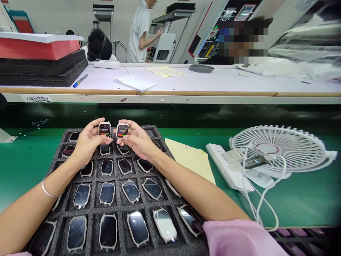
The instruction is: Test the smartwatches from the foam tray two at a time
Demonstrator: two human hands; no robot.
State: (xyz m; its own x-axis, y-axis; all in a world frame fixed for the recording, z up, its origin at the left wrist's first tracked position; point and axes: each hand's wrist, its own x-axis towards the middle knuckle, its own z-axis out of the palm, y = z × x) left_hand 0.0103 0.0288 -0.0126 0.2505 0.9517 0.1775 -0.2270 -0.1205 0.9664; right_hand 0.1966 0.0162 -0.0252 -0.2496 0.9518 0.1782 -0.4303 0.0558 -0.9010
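Note:
My left hand (89, 140) grips a strapless smartwatch (104, 129) between thumb and fingers. Its screen is lit with white text and a red and green strip at the bottom. Close beside it, my right hand (137, 140) holds a second smartwatch (122, 130) with a similar lit screen. Both are raised over the far part of a black foam tray (119, 224). Many more watch bodies lie in its square pockets, mostly with dark screens, such as the near one (108, 232); one (164, 224) reflects white. My forearms hide some pockets.
Right of the tray lie a yellow paper sheet (190, 160), a white power strip (226, 167) with cables, and a white fan (277, 147). A raised shelf (170, 80) crosses behind, carrying foam stacks (39, 65), a pen (80, 81) and papers. People are beyond it.

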